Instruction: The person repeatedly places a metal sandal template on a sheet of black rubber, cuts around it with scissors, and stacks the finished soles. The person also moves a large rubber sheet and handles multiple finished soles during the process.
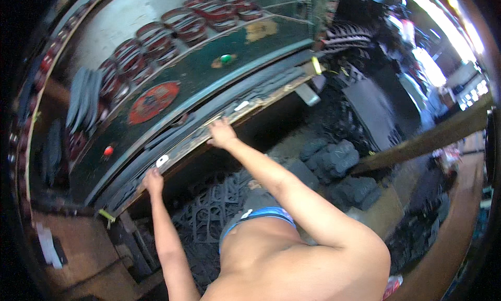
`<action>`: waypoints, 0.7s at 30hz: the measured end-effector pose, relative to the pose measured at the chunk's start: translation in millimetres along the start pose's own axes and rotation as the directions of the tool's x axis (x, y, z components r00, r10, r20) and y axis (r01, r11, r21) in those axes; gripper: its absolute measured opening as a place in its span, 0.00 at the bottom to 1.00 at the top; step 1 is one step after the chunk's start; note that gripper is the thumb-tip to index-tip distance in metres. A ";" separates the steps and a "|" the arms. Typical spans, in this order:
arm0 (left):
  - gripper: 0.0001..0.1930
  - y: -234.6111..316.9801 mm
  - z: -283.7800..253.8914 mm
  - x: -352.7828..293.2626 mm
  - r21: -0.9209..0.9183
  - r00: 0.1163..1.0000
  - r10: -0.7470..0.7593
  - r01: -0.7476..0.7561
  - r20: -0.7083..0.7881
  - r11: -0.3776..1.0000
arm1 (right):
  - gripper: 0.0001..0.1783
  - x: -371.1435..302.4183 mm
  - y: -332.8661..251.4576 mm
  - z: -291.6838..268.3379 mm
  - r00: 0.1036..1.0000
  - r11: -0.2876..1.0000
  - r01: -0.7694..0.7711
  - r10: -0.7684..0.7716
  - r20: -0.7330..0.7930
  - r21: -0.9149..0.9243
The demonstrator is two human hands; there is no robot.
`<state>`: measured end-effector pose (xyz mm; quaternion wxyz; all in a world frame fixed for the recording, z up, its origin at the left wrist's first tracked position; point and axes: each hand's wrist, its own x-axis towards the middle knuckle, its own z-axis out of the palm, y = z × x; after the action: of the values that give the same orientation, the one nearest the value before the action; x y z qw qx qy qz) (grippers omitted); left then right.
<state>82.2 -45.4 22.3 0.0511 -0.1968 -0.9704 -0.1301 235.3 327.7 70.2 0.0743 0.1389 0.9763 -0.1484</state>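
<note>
In front of me a long, narrow board (188, 144) with a worn, pale front edge lies under the dark green beam of a machine (195, 82). My left hand (153, 181) is on the board's front edge towards its left end, fingers curled over it, beside a small white piece (162, 161). Near the middle, my right hand (223, 133) grips the same edge, its fingers on top and the thumb lower down. Dark grey sheet material (250, 95) lies on the board behind the hands. What is under the fingers is hidden.
A green button (225, 58) and a red button (108, 151) sit on the beam. Several dark red metal shapes (185, 24) stand on a ledge above. Cut-out dark sheet scraps (203, 207) cover the floor. Dark stacked pieces (334, 157) and a wooden post (433, 134) are at the right.
</note>
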 end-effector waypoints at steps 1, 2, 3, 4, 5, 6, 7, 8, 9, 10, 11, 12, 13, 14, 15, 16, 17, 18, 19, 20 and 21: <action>0.13 1.7 -1.3 1.4 0.011 0.999 -0.026 0.026 0.044 1.000 | 0.44 -0.7 -1.3 0.6 1.000 1.000 -0.007 0.007 -0.016 0.005; 0.13 4.3 -3.9 2.2 -0.022 0.999 -0.023 0.024 0.041 0.999 | 0.44 0.3 -1.0 -0.2 1.000 1.000 -0.009 0.009 -0.010 -0.006; 0.13 8.0 -5.6 3.3 0.013 0.998 -0.037 0.036 0.053 0.999 | 0.44 1.5 -0.5 -0.8 1.000 1.000 -0.006 0.006 -0.008 -0.006; 0.14 11.8 -7.7 3.2 0.036 0.995 -0.058 0.055 0.081 0.998 | 0.44 2.1 0.0 -1.0 1.000 1.000 -0.009 0.009 -0.003 -0.029; 0.16 15.9 -10.1 4.0 0.038 0.985 -0.102 0.098 0.137 0.994 | 0.44 2.9 -0.3 -0.8 1.000 0.999 -0.011 0.011 -0.007 -0.045; 0.17 19.9 -12.2 4.8 0.031 0.976 -0.128 0.124 0.174 0.992 | 0.42 2.9 0.0 0.0 0.999 0.999 -0.013 0.012 -0.039 -0.032; 0.16 23.3 -15.3 2.8 0.005 0.974 -0.135 0.136 0.184 0.991 | 0.42 3.1 0.6 0.5 0.999 1.000 0.000 -0.001 -0.048 -0.030; 0.16 26.7 -17.2 2.8 -0.001 0.974 -0.144 0.146 0.176 0.989 | 0.42 3.5 1.5 1.3 0.998 1.000 0.005 -0.006 -0.058 -0.026; 0.16 29.8 -19.6 0.2 0.009 0.971 -0.160 0.161 0.178 0.987 | 0.43 3.2 3.4 1.8 0.998 1.000 0.009 -0.010 -0.063 -0.012; 0.16 32.0 -21.9 -2.4 0.025 0.965 -0.179 0.177 0.192 0.984 | 0.44 3.2 5.1 2.2 0.998 1.000 0.013 -0.013 -0.053 0.006; 0.15 33.1 -23.7 -5.7 0.005 0.965 -0.173 0.176 0.199 0.984 | 0.44 3.4 7.7 2.1 0.999 0.999 0.020 -0.018 -0.047 0.034; 0.15 34.3 -26.0 -8.3 0.001 0.972 -0.151 0.153 0.179 0.988 | 0.43 4.6 9.8 0.5 0.996 0.997 0.043 -0.037 -0.085 0.070; 0.15 35.2 -28.2 -9.8 -0.011 0.976 -0.128 0.132 0.178 0.991 | 0.41 7.4 12.3 -3.2 0.994 0.992 0.069 -0.059 -0.092 0.107; 0.16 36.5 -31.9 -10.1 -0.008 0.977 -0.113 0.116 0.179 0.993 | 0.40 11.1 14.3 -9.9 0.995 0.990 0.067 -0.057 -0.076 0.125; 0.16 38.4 -33.0 -13.3 0.001 0.975 -0.112 0.114 0.190 0.994 | 0.38 14.7 14.6 -14.5 0.998 0.990 0.065 -0.066 -0.002 0.128; 0.17 40.3 -37.1 -11.1 0.032 0.966 -0.128 0.124 0.223 0.992 | 0.36 22.9 13.0 -23.9 0.992 0.994 0.025 -0.037 0.117 0.102; 0.18 42.5 -42.0 -9.5 0.047 0.955 -0.137 0.129 0.264 0.991 | 0.34 31.7 10.8 -34.8 0.967 0.997 0.037 -0.053 0.249 0.070; 0.19 45.5 -46.4 -6.7 0.053 0.939 -0.143 0.133 0.312 0.990 | 0.33 40.3 8.1 -45.1 0.919 0.999 0.042 -0.048 0.391 0.024; 0.19 48.8 -54.6 -3.4 0.069 0.918 -0.124 0.105 0.376 0.992 | 0.31 47.2 4.4 -56.6 0.913 0.996 0.090 -0.089 0.399 0.016; 0.20 50.0 -63.4 5.0 0.085 0.852 -0.124 0.094 0.508 0.992 | 0.29 55.7 -0.3 -67.4 0.900 0.991 0.132 -0.117 0.420 -0.006; 0.20 52.8 -72.2 15.2 -0.007 0.817 -0.090 0.114 0.570 0.993 | 0.28 64.6 -3.0 -79.2 0.894 0.949 0.159 -0.256 0.368 0.274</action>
<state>92.6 -12.6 106.3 -0.2512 -0.1754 -0.9478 -0.0881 164.9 365.7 133.8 0.2381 0.0081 0.9250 -0.2961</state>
